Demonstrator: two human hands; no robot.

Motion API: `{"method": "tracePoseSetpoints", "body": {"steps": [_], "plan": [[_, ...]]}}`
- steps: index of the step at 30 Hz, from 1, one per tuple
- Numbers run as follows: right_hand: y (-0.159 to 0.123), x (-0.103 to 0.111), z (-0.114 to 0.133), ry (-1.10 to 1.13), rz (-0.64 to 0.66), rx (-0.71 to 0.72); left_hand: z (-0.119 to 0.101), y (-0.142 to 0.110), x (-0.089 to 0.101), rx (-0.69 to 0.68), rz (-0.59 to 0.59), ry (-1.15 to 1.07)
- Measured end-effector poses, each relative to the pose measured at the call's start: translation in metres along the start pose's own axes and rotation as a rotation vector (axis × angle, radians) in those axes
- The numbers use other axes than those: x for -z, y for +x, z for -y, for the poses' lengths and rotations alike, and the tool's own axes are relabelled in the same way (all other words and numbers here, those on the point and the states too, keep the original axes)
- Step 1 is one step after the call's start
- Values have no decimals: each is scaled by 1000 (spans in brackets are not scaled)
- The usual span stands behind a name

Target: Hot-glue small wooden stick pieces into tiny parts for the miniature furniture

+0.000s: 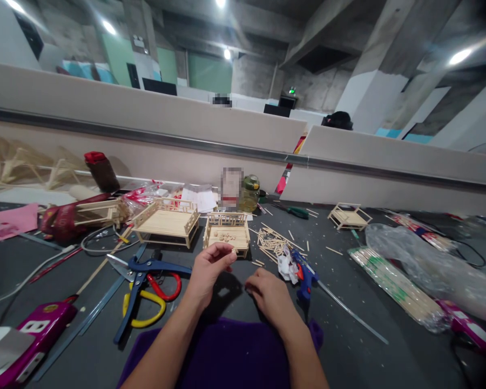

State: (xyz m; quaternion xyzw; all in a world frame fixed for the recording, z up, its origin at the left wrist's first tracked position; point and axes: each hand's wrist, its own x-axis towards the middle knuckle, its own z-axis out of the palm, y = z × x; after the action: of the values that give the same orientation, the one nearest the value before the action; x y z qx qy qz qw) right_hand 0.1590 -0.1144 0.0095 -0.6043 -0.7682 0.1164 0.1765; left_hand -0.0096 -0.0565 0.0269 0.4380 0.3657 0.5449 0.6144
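A dark bench (348, 356) spreads across the view, cluttered with tools and wooden models. At far left lies pink paper (12, 222), with a magenta device (44, 330) in front of it, nearer the viewer. Next comes a larger wooden model (166, 222), a slatted platform with railings, and nearer the viewer a blue-handled cutter (157, 265) beside red and yellow loop handles.

At the centre the person's two hands are apart. The left hand (203, 273) pinches a small wooden piece (234, 250) between thumb and fingertips, in front of a smaller railed model (243, 233) with little wooden bits (224, 236) scattered on its platform. A purple cloth (243, 359) lies under the forearms. The right hand (273, 297) hangs with curled fingers just right of the left; whether it holds anything cannot be told. Beyond it is a heap of loose sticks (273, 241).

Further right are crumpled white tissue (287, 266), a blue glue gun (306, 276), a third small wooden model (349, 218) towards the back, a plastic-wrapped packet of sticks (397, 285) and a clear plastic bag (421, 265).
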Motion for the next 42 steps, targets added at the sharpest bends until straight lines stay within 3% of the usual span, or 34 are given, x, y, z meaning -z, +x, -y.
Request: {"method": "tracePoseSetpoints", "body": {"steps": [4,12,18,32,42], "plan": [[1,-2,1,-5,10,-14,-1,-2,-1,5,18,11],[10,1,17,776,-446,-119,1,-3,-4,16,46,46],[12,2,21,938,-632,-207,3,-6,-9,22,84,98],[9,3,22,691,-604,-154,4,-9,-13,-20,137,231],[9,8,25,750,-558,-137,4,-9,-14,-34,158,238]]}}
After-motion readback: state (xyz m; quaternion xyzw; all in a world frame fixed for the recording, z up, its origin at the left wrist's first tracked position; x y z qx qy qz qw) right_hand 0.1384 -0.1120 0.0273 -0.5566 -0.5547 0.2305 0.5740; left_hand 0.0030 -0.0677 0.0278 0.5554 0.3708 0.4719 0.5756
